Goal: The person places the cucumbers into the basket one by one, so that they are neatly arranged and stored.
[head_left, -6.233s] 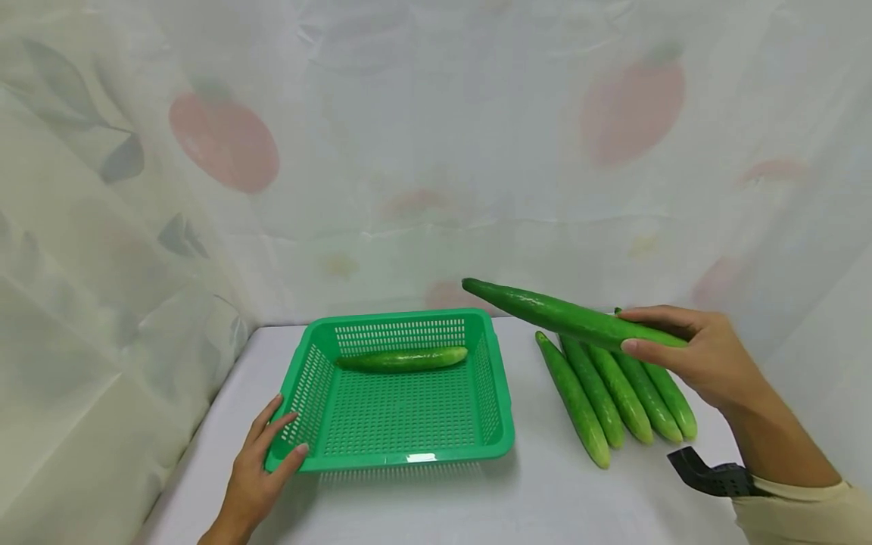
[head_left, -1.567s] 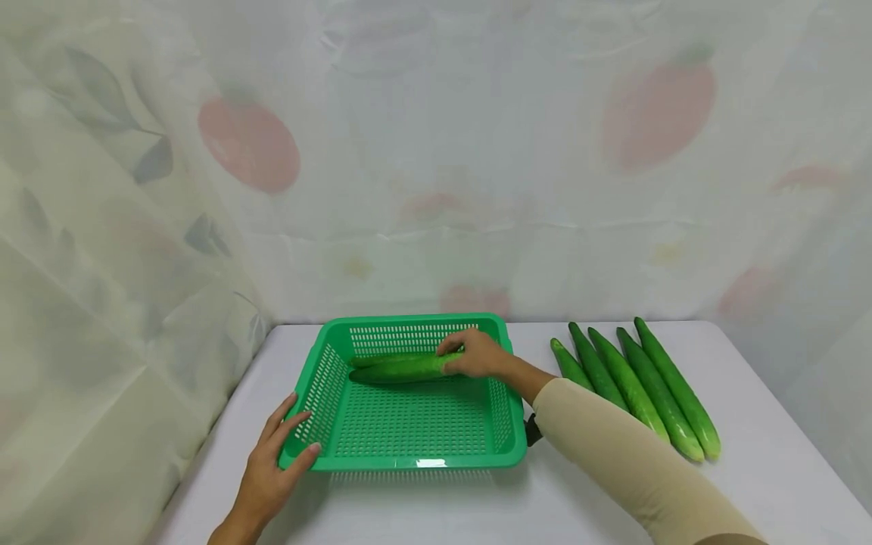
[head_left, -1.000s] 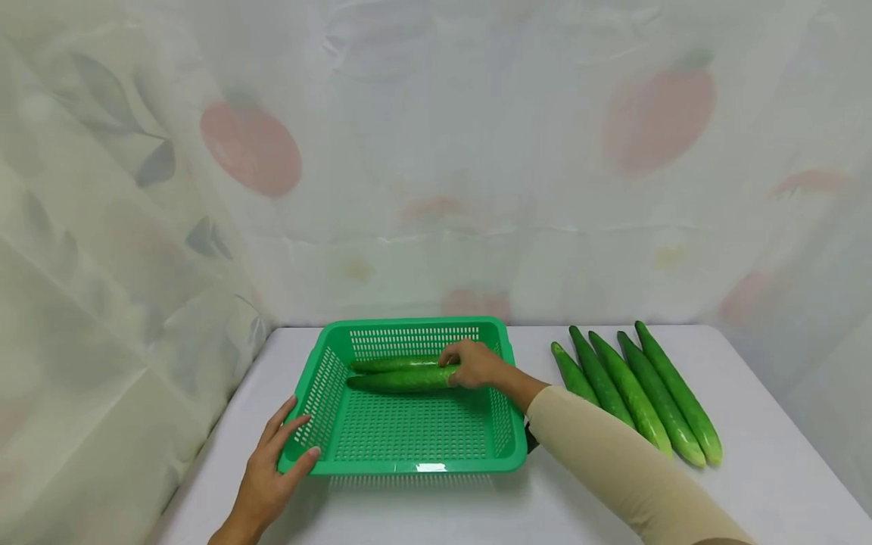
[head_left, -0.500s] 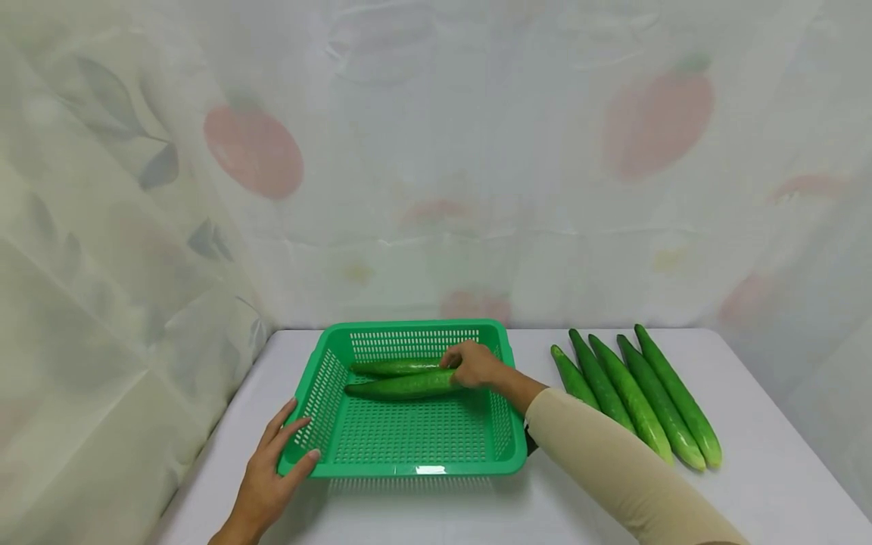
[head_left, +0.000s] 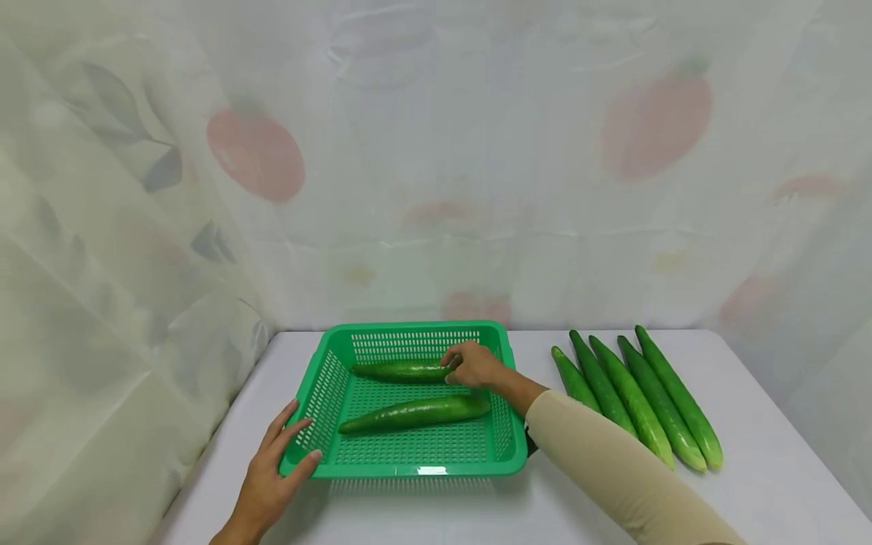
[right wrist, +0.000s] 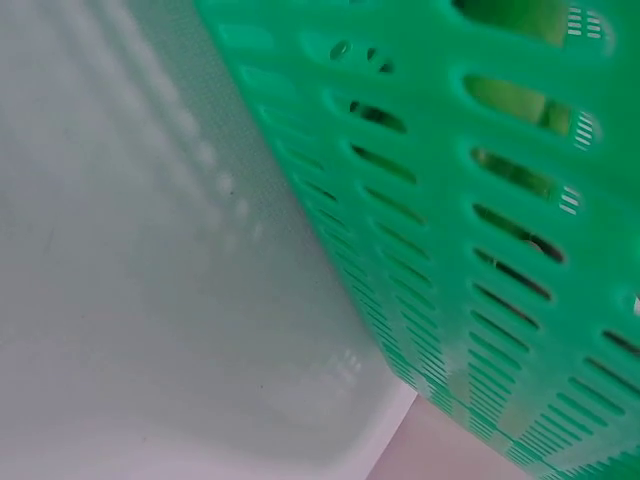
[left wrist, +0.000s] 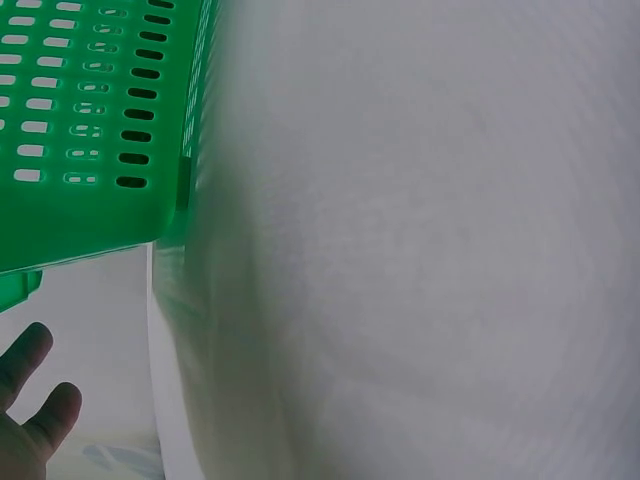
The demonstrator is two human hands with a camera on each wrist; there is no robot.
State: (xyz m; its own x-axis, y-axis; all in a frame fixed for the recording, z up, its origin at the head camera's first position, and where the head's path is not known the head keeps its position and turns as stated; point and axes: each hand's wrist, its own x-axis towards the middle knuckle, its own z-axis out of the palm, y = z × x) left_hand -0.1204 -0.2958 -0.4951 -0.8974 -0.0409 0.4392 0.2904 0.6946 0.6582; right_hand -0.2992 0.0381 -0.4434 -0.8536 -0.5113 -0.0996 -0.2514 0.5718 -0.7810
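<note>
In the head view a green plastic basket [head_left: 402,471] stands on the table. One cucumber [head_left: 398,371] lies along its back wall, its right end hidden behind my right hand [head_left: 473,365]. A second cucumber [head_left: 415,413] lies slanted across the basket floor, apart from that hand, nearer the front. My right hand hangs inside the basket, thumb and fingers loosely bent, with no cucumber between them. With spread, fairly straight fingers, my left hand [head_left: 269,473] rests at the basket's front left corner; two of its fingers [left wrist: 58,412] show outside the basket in the left wrist view.
To the right several cucumbers [head_left: 633,401] lie side by side on the white table [head_left: 763,454], partly covered by the right sleeve [head_left: 606,462]. Behind the table hangs a pale printed curtain [head_left: 436,166]. The basket's slotted wall [right wrist: 430,230] fills much of the right wrist view.
My right hand has carried a cucumber from the right side into the basket and let go of it. That cucumber has moved towards the front. My left hand stays at the corner.
</note>
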